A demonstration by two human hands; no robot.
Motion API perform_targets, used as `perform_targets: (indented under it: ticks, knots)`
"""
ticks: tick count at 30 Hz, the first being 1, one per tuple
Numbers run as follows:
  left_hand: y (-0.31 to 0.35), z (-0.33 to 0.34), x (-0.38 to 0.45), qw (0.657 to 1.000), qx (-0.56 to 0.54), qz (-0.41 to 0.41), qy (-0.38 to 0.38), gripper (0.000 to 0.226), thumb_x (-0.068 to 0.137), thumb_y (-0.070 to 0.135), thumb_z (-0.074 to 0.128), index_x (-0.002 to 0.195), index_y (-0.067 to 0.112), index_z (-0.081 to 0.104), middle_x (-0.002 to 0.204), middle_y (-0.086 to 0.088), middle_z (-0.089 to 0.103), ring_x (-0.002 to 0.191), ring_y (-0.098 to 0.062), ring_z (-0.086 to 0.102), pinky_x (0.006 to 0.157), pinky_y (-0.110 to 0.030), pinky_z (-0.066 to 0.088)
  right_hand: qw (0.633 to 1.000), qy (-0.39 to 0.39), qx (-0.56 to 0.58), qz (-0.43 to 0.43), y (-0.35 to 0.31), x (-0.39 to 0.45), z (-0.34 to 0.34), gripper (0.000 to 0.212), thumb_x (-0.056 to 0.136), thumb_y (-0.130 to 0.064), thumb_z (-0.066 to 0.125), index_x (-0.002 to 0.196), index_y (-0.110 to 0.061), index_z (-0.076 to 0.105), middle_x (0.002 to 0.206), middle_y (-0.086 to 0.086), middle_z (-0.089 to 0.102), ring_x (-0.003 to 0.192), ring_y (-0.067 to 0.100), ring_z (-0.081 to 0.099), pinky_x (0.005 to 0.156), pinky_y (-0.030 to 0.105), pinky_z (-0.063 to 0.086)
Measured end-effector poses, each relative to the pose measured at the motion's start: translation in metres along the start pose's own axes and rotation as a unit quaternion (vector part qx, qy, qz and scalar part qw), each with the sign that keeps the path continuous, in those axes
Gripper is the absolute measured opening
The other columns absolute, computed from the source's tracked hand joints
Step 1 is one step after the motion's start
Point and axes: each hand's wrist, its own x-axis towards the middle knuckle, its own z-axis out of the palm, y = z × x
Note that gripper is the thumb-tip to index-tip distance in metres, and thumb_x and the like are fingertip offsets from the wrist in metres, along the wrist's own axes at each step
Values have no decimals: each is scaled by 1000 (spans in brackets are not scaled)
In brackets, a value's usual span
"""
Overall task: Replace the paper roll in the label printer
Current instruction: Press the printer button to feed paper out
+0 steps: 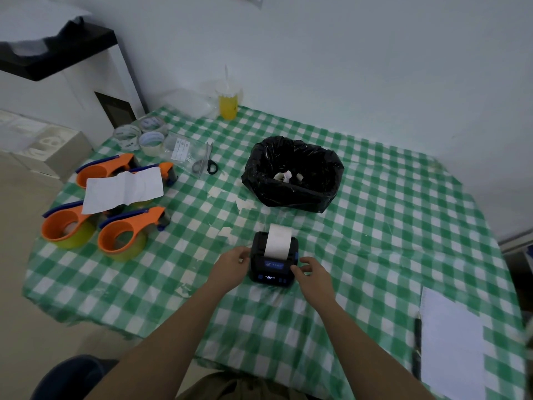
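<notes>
A small black label printer (273, 271) with a lit blue display sits on the green checked tablecloth (375, 226), near the table's front. A white strip of paper (278, 239) comes out of its top and curves away from me. My left hand (232, 264) touches the printer's left side. On the printer's right front corner rests my right hand (313, 274), fingers curled against the casing. The roll inside the printer is hidden.
Behind the printer stands a bin lined with a black bag (292, 173) holding paper scraps. At the left lie several orange tape dispensers (124, 235), a white sheet (122, 189), tape rolls (151, 141) and scissors (206, 163). A yellow drink cup (228, 102) stands at the back; a notepad (451, 347) and pen (416, 347) lie at the right.
</notes>
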Motion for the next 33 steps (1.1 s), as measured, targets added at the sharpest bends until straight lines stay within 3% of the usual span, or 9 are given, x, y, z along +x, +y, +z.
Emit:
perform_targets:
  ticks: [6, 16, 24, 30, 33]
  knots:
    - [1, 0, 0, 1000, -3, 2, -2, 29, 91, 10, 47, 117, 7, 59, 120, -13, 64, 107, -26, 60, 91, -31, 45, 1000, 3, -2, -1, 0, -1, 0, 37, 89, -27, 60, 122, -12, 54, 95, -1, 60, 87, 18, 57, 81, 37, 51]
    - [0, 1, 2, 1000, -2, 5, -7, 28, 90, 9, 47, 115, 8, 60, 118, -13, 65, 106, -25, 60, 92, -32, 46, 1000, 2, 2, 7, 0, -1, -2, 34, 89, -22, 59, 122, -13, 54, 93, -1, 58, 87, 18, 57, 80, 39, 52]
    - [-1, 0, 3, 1000, 2, 10, -10, 28, 90, 9, 47, 115, 8, 60, 117, -12, 66, 105, -26, 61, 94, -36, 48, 1000, 4, -1, 5, 1, 2, -3, 32, 91, -17, 56, 122, -12, 54, 108, 9, 65, 87, 18, 57, 76, 36, 50]
    - [-2, 0, 3, 1000, 1, 11, -11, 28, 90, 9, 47, 114, 9, 61, 117, -13, 65, 104, -26, 61, 94, -36, 48, 1000, 0, -18, 1, 3, 2, -1, 31, 93, -10, 47, 124, -13, 52, 116, 10, 62, 75, 15, 54, 61, 25, 44]
    - [-2, 0, 3, 1000, 2, 10, -14, 29, 90, 10, 47, 115, 10, 60, 117, -13, 66, 104, -25, 61, 95, -37, 49, 1000, -1, -17, 3, 3, 2, -1, 32, 93, -7, 45, 124, -13, 53, 116, 11, 62, 75, 16, 55, 64, 29, 46]
